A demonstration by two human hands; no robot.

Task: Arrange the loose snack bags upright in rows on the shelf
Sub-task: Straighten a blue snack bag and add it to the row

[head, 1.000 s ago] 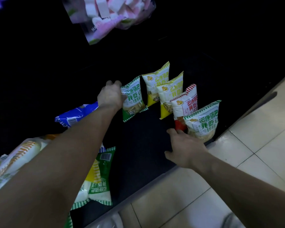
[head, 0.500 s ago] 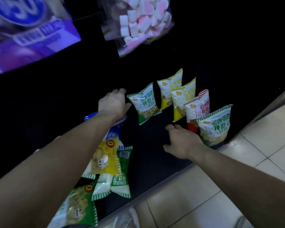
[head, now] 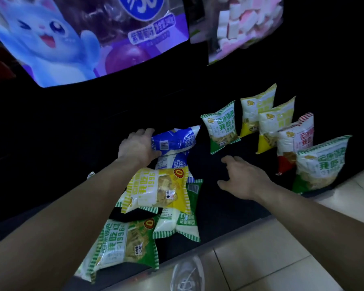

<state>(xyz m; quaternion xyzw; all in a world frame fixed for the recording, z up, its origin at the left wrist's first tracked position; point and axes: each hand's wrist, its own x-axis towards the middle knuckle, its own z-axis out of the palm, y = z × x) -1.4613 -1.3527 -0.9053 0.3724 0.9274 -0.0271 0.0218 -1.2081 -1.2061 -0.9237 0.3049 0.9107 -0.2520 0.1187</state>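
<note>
At centre frame, the left hand [head: 138,147] grips a blue snack bag [head: 174,140] lying sideways on the dark shelf [head: 219,208]. The right hand [head: 243,178] hovers open, fingers spread. Five bags [head: 221,127] stand upright at right; loose bags [head: 158,190] lie heaped at lower centre.
</note>
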